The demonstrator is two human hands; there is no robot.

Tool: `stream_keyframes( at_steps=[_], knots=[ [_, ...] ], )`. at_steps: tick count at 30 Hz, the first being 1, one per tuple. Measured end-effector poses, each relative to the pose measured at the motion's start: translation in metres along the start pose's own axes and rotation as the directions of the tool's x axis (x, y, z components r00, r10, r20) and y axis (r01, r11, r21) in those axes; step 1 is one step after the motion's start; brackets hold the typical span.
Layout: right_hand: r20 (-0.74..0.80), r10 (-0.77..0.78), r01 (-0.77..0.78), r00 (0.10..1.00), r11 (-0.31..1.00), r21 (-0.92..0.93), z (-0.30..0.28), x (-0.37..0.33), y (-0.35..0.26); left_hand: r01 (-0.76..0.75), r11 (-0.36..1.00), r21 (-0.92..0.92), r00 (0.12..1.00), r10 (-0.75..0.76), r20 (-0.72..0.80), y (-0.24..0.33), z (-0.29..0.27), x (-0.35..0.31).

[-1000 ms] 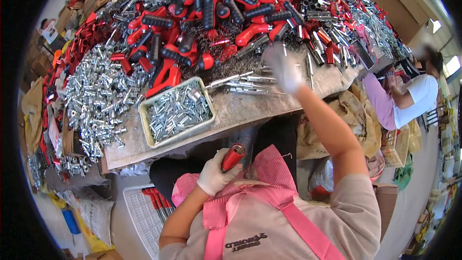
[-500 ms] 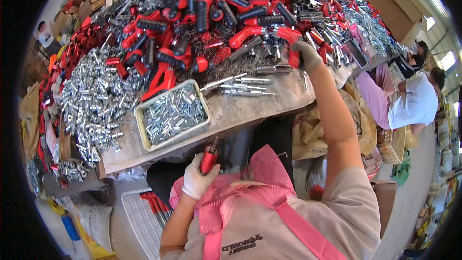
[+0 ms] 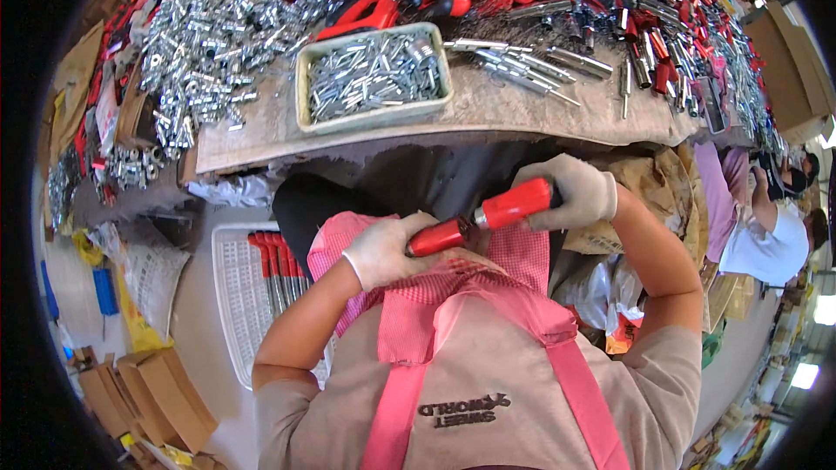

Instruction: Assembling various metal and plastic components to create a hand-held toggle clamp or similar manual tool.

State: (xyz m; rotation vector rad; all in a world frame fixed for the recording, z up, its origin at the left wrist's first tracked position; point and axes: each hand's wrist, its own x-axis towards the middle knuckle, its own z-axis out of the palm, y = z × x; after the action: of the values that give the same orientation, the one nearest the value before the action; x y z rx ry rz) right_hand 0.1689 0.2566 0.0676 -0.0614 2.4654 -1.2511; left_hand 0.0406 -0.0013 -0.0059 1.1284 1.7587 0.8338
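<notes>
My left hand, in a white glove, is closed round a red tube in front of my apron. My right hand, gloved too, grips a red cylindrical handle with a short silvery metal end. That end points at the tube's mouth; whether the two parts touch I cannot tell. Beyond my hands, on the bench, a cream tray holds many small metal pins. Several long metal shafts lie to its right.
Heaped metal fittings cover the bench's left side, and red and black handles its far side. A white basket with several red-handled tools stands low at my left. Another person sits at the right.
My right hand has come back from the heap to my lap with a red handle. The left hand has moved right and up with the red tube. The view has shifted.
</notes>
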Motion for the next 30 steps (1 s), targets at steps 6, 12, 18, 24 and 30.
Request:
stream_keyframes(
  at_steps=[6,12,18,24,30],
  knots=[
    [0.165,-0.448,0.471,0.879,0.763,-0.443,0.037,0.023,0.003,-0.337,0.919,-0.206,0.91,0.374,0.177,-0.032,0.031,0.0],
    [0.314,-0.725,0.647,0.613,0.232,-0.727,0.035,0.038,-0.016,0.173,0.908,-0.381,0.826,0.076,0.558,-0.029,0.021,0.001],
    [0.098,-0.191,0.211,0.977,0.937,-0.277,0.064,0.016,0.015,0.056,0.997,-0.061,0.961,-0.037,0.275,-0.01,0.016,-0.011],
    [0.198,0.196,-0.248,0.96,0.925,0.288,0.071,0.026,0.014,-0.02,0.916,0.4,0.999,0.029,-0.017,-0.003,-0.008,-0.017],
    [0.055,-0.066,0.065,0.996,0.998,0.005,0.061,0.019,-0.007,-0.068,0.923,0.378,0.998,0.062,0.028,0.002,-0.011,-0.016]
  ],
)
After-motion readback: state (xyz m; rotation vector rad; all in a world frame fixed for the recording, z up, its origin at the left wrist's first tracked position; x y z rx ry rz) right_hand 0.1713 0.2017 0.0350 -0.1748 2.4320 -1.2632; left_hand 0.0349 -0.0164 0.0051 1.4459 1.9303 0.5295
